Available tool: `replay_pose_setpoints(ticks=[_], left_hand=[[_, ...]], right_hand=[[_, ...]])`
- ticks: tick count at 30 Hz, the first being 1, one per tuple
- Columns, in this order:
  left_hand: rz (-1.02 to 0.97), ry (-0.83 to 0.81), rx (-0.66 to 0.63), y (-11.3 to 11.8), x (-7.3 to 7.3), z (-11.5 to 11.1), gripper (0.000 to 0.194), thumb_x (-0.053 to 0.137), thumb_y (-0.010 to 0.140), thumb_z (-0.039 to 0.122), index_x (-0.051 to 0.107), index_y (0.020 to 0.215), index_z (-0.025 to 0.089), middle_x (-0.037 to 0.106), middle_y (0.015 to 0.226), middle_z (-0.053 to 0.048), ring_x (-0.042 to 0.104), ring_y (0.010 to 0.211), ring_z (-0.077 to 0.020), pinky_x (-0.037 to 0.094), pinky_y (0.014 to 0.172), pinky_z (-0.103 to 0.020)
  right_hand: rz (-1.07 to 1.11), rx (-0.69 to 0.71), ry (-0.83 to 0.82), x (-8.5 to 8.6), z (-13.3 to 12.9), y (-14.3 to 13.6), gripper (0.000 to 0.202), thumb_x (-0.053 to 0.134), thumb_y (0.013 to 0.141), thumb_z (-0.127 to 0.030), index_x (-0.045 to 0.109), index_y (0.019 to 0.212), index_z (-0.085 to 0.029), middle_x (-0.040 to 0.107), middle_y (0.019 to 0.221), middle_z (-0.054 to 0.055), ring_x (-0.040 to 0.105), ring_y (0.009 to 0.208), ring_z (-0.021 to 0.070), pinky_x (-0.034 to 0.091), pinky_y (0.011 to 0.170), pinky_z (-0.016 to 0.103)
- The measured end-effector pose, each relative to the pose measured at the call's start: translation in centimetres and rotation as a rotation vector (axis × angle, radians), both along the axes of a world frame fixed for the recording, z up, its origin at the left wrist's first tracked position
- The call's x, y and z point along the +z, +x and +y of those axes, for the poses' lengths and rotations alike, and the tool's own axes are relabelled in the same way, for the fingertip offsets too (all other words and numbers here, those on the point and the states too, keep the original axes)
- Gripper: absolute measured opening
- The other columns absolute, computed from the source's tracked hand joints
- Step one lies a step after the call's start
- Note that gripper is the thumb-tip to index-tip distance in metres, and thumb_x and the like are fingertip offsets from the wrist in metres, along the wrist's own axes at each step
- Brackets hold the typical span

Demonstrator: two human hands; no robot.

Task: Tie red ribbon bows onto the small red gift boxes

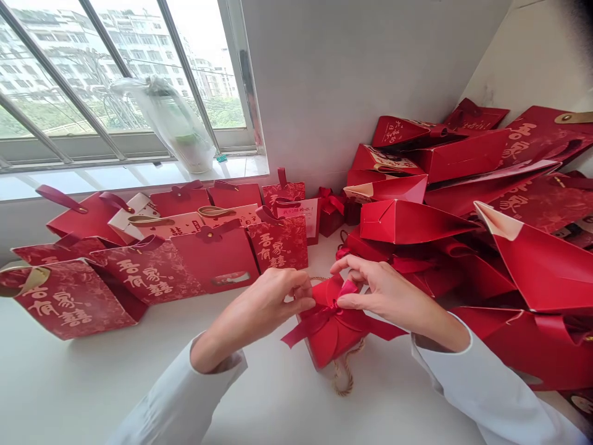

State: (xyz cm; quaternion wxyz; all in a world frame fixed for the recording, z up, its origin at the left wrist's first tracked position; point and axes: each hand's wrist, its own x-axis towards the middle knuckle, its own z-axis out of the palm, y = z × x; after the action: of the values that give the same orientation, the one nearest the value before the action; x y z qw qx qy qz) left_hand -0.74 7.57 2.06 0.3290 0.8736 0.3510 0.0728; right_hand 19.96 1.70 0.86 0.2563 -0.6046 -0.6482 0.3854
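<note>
A red gift box (331, 343) with overlapping rounded flaps sits on the white tabletop in front of me. Across its top a dark red ribbon (296, 334) is knotted, its two tails spread to the left and right. My left hand (291, 296) pinches the ribbon at the left of the knot, thumb against curled fingers. From the right, my right hand (365, 287) grips a loop of the same ribbon between thumb and fingers. A twisted tan rope handle (343, 380) hangs from the box's near side, and part of another shows behind it.
Several red gift bags (143, 272) with ribbon handles stand in rows at the left. A pile of red boxes and bags (417, 222) fills the right side. On the windowsill (241, 165) stands a plastic-wrapped object (178, 127), beside a barred window.
</note>
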Motion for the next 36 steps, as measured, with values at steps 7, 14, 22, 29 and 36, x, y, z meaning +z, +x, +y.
replay_pose_setpoints(ticks=[7,14,22,29,36], left_hand=[[-0.094,-0.099,0.043,0.4,-0.3,0.6,0.031,0.041,0.09,0.041,0.039,0.068,0.019,0.037,0.061,0.004,0.03,0.054,-0.0094,0.022,0.049,-0.024],[-0.201,-0.298,-0.028,0.7,0.2,0.7,0.025,0.044,0.089,0.036,0.042,0.072,0.018,0.035,0.069,0.004,0.027,0.059,-0.0088,0.022,0.052,-0.023],[-0.336,-0.51,-0.022,-2.0,-1.0,2.5,0.023,0.047,0.087,0.036,0.041,0.074,0.018,0.036,0.074,0.003,0.031,0.068,-0.0107,0.028,0.062,-0.022],[-0.378,-0.573,0.077,-7.2,-1.1,2.5,0.025,0.052,0.086,0.037,0.043,0.073,0.017,0.04,0.074,0.003,0.033,0.064,-0.0094,0.029,0.059,-0.021],[-0.465,-0.647,0.065,-9.5,-1.2,2.5,0.028,0.057,0.082,0.036,0.043,0.068,0.016,0.037,0.067,0.004,0.031,0.063,-0.0092,0.027,0.057,-0.02]], right_hand=[[-0.041,0.029,0.042,-0.3,-0.1,-0.2,0.029,0.055,0.077,-0.023,0.055,0.106,-0.024,0.054,0.067,-0.006,0.047,0.059,0.0113,0.034,0.055,0.023],[-0.056,0.034,-0.006,0.0,0.1,-0.1,0.028,0.056,0.075,-0.023,0.056,0.104,-0.024,0.052,0.066,-0.006,0.046,0.058,0.0115,0.034,0.054,0.023],[-0.041,0.104,0.012,0.3,2.1,-3.0,0.031,0.059,0.074,-0.022,0.058,0.104,-0.021,0.052,0.068,-0.005,0.046,0.061,0.0118,0.033,0.057,0.023],[-0.027,0.246,0.037,0.4,4.1,-7.4,0.03,0.063,0.072,-0.021,0.06,0.102,-0.02,0.047,0.065,-0.006,0.045,0.061,0.0114,0.033,0.057,0.023],[0.074,0.279,-0.029,0.5,4.6,-9.9,0.029,0.063,0.072,-0.022,0.061,0.101,-0.021,0.043,0.064,-0.006,0.039,0.058,0.0102,0.031,0.052,0.022]])
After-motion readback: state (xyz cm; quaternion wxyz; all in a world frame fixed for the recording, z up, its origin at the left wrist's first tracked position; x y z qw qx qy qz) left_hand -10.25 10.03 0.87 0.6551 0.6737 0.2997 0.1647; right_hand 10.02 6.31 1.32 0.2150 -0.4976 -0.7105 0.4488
